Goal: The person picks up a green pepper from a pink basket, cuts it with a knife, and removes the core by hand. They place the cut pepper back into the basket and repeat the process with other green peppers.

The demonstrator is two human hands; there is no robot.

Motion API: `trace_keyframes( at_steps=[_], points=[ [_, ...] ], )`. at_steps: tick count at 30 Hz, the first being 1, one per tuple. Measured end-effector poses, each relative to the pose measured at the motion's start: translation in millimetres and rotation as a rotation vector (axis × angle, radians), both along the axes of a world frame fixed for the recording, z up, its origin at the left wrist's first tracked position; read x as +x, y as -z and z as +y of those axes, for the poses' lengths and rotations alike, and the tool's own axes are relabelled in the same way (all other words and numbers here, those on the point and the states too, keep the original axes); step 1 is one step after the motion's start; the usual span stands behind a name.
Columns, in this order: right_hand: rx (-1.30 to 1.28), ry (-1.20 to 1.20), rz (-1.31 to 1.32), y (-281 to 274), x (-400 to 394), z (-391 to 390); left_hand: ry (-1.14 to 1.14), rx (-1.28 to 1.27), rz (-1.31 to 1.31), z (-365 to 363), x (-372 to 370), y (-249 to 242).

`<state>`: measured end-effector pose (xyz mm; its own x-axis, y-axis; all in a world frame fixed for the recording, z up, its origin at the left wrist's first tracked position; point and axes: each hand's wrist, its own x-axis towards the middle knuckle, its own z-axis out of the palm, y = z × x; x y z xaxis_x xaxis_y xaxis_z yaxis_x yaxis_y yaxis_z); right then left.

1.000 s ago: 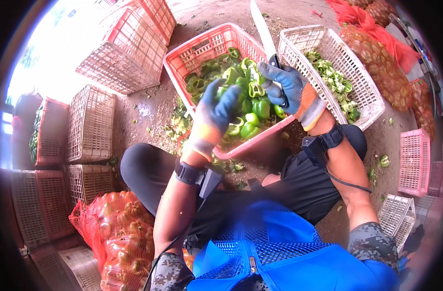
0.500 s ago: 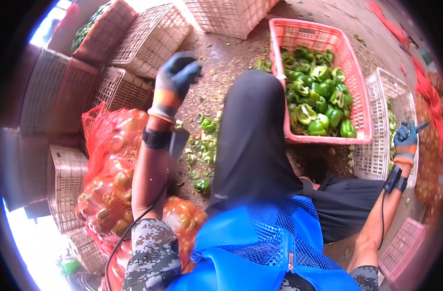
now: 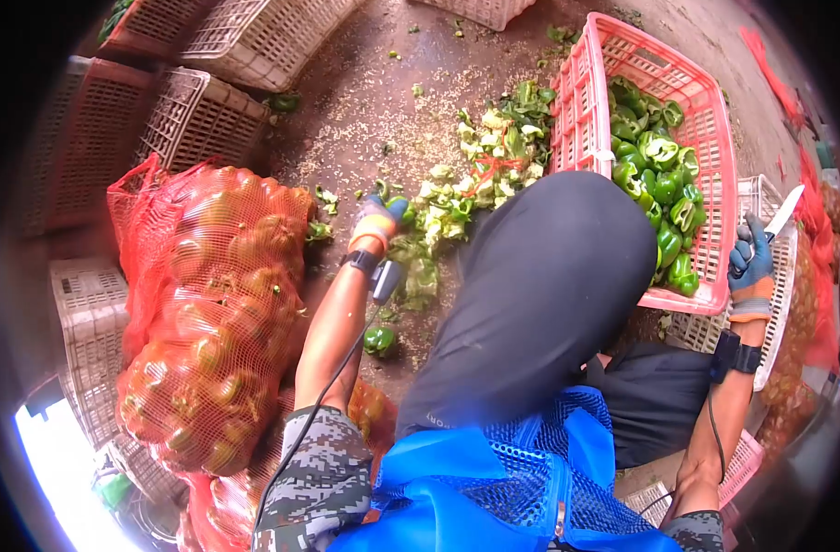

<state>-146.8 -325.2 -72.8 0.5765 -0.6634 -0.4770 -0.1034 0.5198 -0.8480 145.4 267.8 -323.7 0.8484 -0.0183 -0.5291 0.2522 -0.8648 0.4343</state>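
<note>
My left hand (image 3: 383, 219), in a blue, orange and grey glove, is down at the floor with its fingers round a green bell pepper (image 3: 398, 203), which is partly covered by the glove. Green pepper scraps (image 3: 443, 204) lie just beside it. Closer to me on the floor sits another whole green bell pepper (image 3: 379, 340). My right hand (image 3: 751, 262), gloved alike, grips a knife (image 3: 785, 210) over the white crate (image 3: 777, 317), its blade pointing up and to the right. Cut green peppers (image 3: 664, 175) fill much of the pink crate (image 3: 722, 207) to the left of that hand.
Red mesh sacks of peppers (image 3: 208, 313) lean at my left. Stacked plastic crates (image 3: 199, 115) stand behind them on the left. My bent knee (image 3: 567, 239) rises between my left hand and the pink crate. More red net sacks (image 3: 811, 276) lie at the far right.
My left hand has gone from raised in the air down to the floor and taken hold of a green bell pepper. My right hand still grips the knife, whose blade now shows more plainly.
</note>
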Motion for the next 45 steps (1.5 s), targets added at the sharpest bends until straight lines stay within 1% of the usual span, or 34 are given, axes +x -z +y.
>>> trace_keyframes(
  at_steps=[2, 4, 5, 6, 8, 9, 10, 11, 12, 13, 15, 16, 17, 19, 21, 23, 24, 25, 27, 30, 32, 34, 36, 40, 41, 44, 45],
  points=[
    [-0.153, 0.080, 0.107, -23.0, 33.4, 52.3, -0.034, -0.039, 0.048, 1.5, 4.3, 32.2],
    [-0.206, 0.051, 0.141, -17.0, 41.4, 54.1, 0.015, 0.116, 0.039, -10.4, 4.2, 17.7],
    [-0.223, 0.021, 0.143, -13.9, 43.4, 55.2, 0.064, 0.175, -0.055, -6.9, 5.3, 35.9],
    [-0.240, -0.011, 0.143, -13.9, 43.9, 56.7, -0.054, -0.022, 0.022, 0.3, 7.5, 39.7],
    [-0.328, -0.060, 0.211, -31.7, 60.0, 92.4, -0.284, -0.415, 0.169, 11.4, 12.2, 39.1],
    [-0.373, -0.096, 0.256, -38.0, 65.1, 104.2, -0.500, -0.829, 0.241, 1.7, -0.2, -11.5],
    [-0.420, -0.135, 0.301, -42.4, 67.1, 110.1, -0.519, -1.006, 0.295, 2.3, 1.8, -27.2],
    [-0.485, -0.202, 0.290, -38.1, 66.9, 110.7, -0.516, -1.099, 0.330, 1.4, 5.1, -50.1],
    [-0.538, -0.373, 0.287, -52.9, 69.0, 124.0, -0.507, -1.197, 0.361, -2.7, 9.6, -76.8],
    [-1.056, -0.567, 0.200, -46.8, 70.4, 120.4, -0.442, -1.269, 0.332, -9.3, 13.5, -103.5],
    [-1.579, -0.753, 0.095, -49.5, 74.7, 128.5, -0.316, -1.399, 0.279, -23.8, 22.6, -149.8],
    [-1.449, -0.750, 0.038, -56.2, 79.7, 143.6, -0.264, -1.506, 0.330, -34.6, 23.9, -181.1],
    [-1.319, -0.739, -0.017, -62.8, 84.7, 158.7, -0.221, -1.554, 0.309, -49.3, 21.8, -214.4],
    [-0.982, -0.709, -0.244, -61.4, 89.7, 179.9, -0.120, -1.616, 0.265, -79.3, 10.5, -273.1],
    [-1.087, -0.691, -0.322, -98.8, 89.3, 211.8, 0.045, -1.626, 0.242, -107.2, -1.0, -325.2],
    [-1.171, -0.715, -0.201, -146.8, 76.8, 237.4, 0.200, -1.475, 0.039, -138.1, -26.1, -375.0],
    [-1.079, -0.757, -0.138, -158.8, 70.6, 242.3, 0.111, -1.516, 0.130, -153.1, -40.9, -395.6],
    [-1.061, -0.739, -0.140, -165.0, 64.2, 246.4, 0.122, -1.510, 0.113, -167.0, -52.9, -406.9],
    [-1.054, -0.717, -0.171, -171.4, 51.0, 245.9, 0.150, -1.552, 0.097, -192.0, -75.9, -418.7],
    [-1.120, -0.534, -0.208, -161.2, 30.2, 238.8, 0.210, -1.568, 0.094, -219.2, -105.7, -423.7],
    [-1.127, -0.477, -0.197, -156.0, 15.0, 231.4, 0.271, -1.607, 0.145, -235.9, -121.3, -420.2],
    [-1.141, -0.505, -0.126, -159.3, -3.0, 223.5, 0.263, -1.626, 0.215, -253.3, -134.5, -415.3],
    [-1.156, -0.432, -0.093, -142.8, -5.6, 213.6, 0.265, -1.635, 0.253, -267.7, -144.7, -410.2],
    [-1.201, -0.331, 0.126, -116.8, -9.6, 208.9, 0.188, -1.647, 0.246, -288.2, -160.9, -396.6],
    [-1.221, -0.321, 0.178, -112.0, -10.5, 209.0, 0.213, -1.623, 0.241, -289.4, -161.5, -391.8],
    [-1.193, -0.333, 0.152, -105.0, -7.5, 206.0, 0.239, -1.588, 0.259, -289.0, -163.3, -381.5],
    [-1.182, -0.359, 0.195, -103.5, -5.5, 204.8, 0.244, -1.567, 0.232, -288.9, -163.7, -382.3]
  ],
)
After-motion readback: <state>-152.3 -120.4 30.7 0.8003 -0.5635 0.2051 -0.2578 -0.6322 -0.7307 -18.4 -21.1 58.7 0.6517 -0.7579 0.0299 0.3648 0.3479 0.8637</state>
